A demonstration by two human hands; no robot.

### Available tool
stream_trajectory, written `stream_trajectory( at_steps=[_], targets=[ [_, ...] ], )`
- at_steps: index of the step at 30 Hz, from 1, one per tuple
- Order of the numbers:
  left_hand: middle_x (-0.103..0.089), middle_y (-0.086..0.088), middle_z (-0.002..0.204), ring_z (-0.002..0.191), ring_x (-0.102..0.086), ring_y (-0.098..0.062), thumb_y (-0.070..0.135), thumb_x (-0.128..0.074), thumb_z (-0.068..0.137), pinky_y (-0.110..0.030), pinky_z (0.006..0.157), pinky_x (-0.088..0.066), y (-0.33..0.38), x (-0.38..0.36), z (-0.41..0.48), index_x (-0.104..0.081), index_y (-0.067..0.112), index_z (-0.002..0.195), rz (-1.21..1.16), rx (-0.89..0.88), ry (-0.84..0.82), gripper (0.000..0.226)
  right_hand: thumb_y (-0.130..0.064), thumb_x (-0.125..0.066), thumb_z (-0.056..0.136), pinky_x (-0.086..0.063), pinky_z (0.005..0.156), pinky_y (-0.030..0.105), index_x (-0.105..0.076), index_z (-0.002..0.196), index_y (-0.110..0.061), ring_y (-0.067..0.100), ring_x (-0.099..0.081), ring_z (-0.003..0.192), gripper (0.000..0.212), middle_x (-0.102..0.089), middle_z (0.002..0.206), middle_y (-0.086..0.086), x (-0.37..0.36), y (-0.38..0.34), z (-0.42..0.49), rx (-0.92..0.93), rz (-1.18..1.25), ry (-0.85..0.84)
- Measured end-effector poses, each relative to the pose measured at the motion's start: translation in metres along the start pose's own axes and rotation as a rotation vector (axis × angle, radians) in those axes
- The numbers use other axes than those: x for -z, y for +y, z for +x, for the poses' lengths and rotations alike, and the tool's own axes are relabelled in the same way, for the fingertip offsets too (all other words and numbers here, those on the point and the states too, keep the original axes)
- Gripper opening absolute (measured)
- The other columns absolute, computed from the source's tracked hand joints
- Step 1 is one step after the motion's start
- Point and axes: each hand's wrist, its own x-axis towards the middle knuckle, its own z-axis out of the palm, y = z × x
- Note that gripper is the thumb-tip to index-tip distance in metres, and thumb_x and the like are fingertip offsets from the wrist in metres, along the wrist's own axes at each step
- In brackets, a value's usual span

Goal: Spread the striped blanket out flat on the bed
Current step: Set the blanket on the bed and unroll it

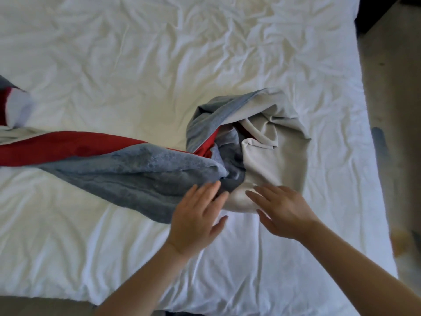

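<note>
1. Bed (136, 53): covered by a white sheet, heavily creased, with fine wrinkles running across the whole surface.
2. Striped blanket (127, 169): soft, plush fleece in grey-blue, red and pale grey bands. It lies bunched mid-bed: a twisted, rope-like length runs in from the left edge into a crumpled, rounded heap at centre-right. Not flat.
3. Left hand (196, 215): fingers extended and loosely spread, palm down, fingertips over the grey-blue fold at the heap's near edge; gripping nothing.
4. Right hand (280, 210): fingers spread, palm down, over the pale grey panel; gripping nothing.
</note>
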Motion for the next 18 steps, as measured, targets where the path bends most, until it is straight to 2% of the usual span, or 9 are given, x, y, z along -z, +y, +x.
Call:
stream_trajectory(
  at_steps=[3,5,7,10,14,16,18],
  targets=[
    [-0.05,-0.017,0.137,0.123,-0.049,-0.032,0.038,-0.058,0.086,-0.046,0.107,-0.035,-0.049,0.026,-0.016,-0.059,0.007,0.126,0.089,0.052,0.017,0.051,-0.021,-0.064,0.075,-0.051,0.083,0.034,-0.065,0.118,-0.011,0.028,-0.062,0.107,0.044,-0.065,0.116,0.009,0.003,-0.023,0.046,0.047,0.0,0.059],
    [-0.046,-0.019,0.14,0.124,-0.045,-0.034,0.036,-0.062,0.081,-0.046,0.109,-0.032,-0.081,0.043,-0.02,-0.055,0.005,0.13,0.157,0.099,-0.004,0.058,-0.022,-0.059,0.078,-0.05,0.086,0.035,-0.063,0.119,-0.01,0.029,-0.06,0.111,0.043,-0.064,0.116,0.012,0.004,-0.04,0.079,0.062,0.013,0.1],
    [-0.042,-0.02,0.143,0.127,-0.043,-0.036,0.03,-0.066,0.078,-0.048,0.11,-0.032,-0.11,0.055,-0.017,-0.049,0.006,0.135,0.237,0.147,-0.056,0.064,-0.021,-0.061,0.076,-0.051,0.085,0.038,-0.059,0.124,-0.009,0.029,-0.059,0.109,0.049,-0.061,0.116,0.013,0.004,-0.053,0.107,0.006,0.007,0.11],
    [-0.043,-0.021,0.142,0.129,-0.044,-0.036,0.011,-0.068,0.075,-0.049,0.109,-0.033,-0.147,0.065,-0.006,-0.047,0.005,0.137,0.327,0.196,-0.131,0.066,-0.017,-0.065,0.07,-0.053,0.079,0.04,-0.053,0.13,-0.008,0.029,-0.059,0.107,0.062,-0.058,0.122,0.012,0.0,-0.067,0.136,-0.124,-0.005,0.032],
    [-0.052,-0.018,0.135,0.124,-0.05,-0.034,0.004,-0.066,0.08,-0.047,0.109,-0.033,-0.185,0.065,0.009,-0.05,0.007,0.134,0.379,0.212,-0.225,0.057,-0.014,-0.066,0.079,-0.054,0.064,0.039,-0.06,0.123,-0.008,0.03,-0.062,0.092,0.044,-0.065,0.107,0.008,-0.012,-0.076,0.151,-0.153,-0.098,-0.005],
    [-0.064,-0.014,0.118,0.11,-0.059,-0.031,0.005,-0.067,0.08,-0.044,0.105,-0.039,-0.199,0.065,0.018,-0.062,0.009,0.12,0.376,0.158,-0.243,0.041,-0.013,-0.065,0.081,-0.052,0.058,0.039,-0.064,0.114,-0.009,0.031,-0.062,0.084,0.034,-0.066,0.097,0.008,-0.014,-0.074,0.156,-0.123,-0.14,-0.003],
    [-0.07,-0.008,0.087,0.083,-0.066,-0.027,0.002,-0.067,0.077,-0.041,0.093,-0.049,-0.21,0.07,0.028,-0.07,0.01,0.091,0.382,0.048,-0.268,0.016,-0.012,-0.061,0.082,-0.051,0.055,0.039,-0.066,0.106,-0.009,0.03,-0.061,0.079,0.025,-0.065,0.089,0.008,-0.014,-0.071,0.162,-0.08,-0.161,-0.013]
  ],
)
